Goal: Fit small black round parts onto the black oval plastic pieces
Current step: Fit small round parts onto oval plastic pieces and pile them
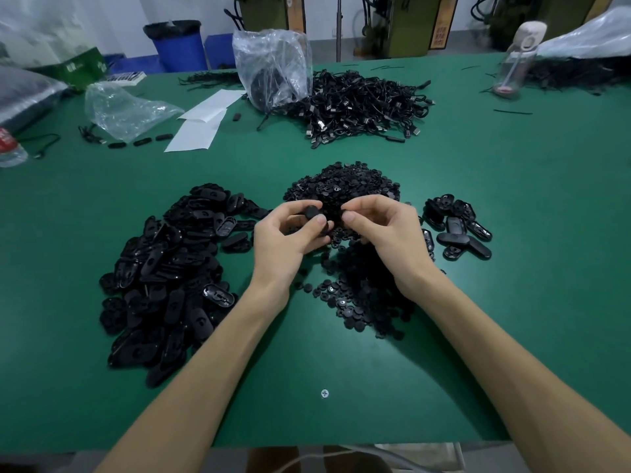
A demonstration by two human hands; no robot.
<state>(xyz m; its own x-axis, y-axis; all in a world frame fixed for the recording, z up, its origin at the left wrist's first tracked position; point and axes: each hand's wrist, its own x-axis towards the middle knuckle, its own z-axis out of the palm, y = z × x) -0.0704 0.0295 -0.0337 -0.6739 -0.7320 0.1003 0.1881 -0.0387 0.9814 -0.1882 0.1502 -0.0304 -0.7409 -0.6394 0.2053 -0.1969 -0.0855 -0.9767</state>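
Mid-fit, both hands up over the round-parts pile (341, 189)

Left hand (290, 233) grips an oval piece (316, 218); right hand (379, 227) pinches what's prob a small round part (342, 213), hard to tell w/ black on black. Next: line it up & press in. Unfitted ovals (170, 268) left, done ones (456, 228) right imo.
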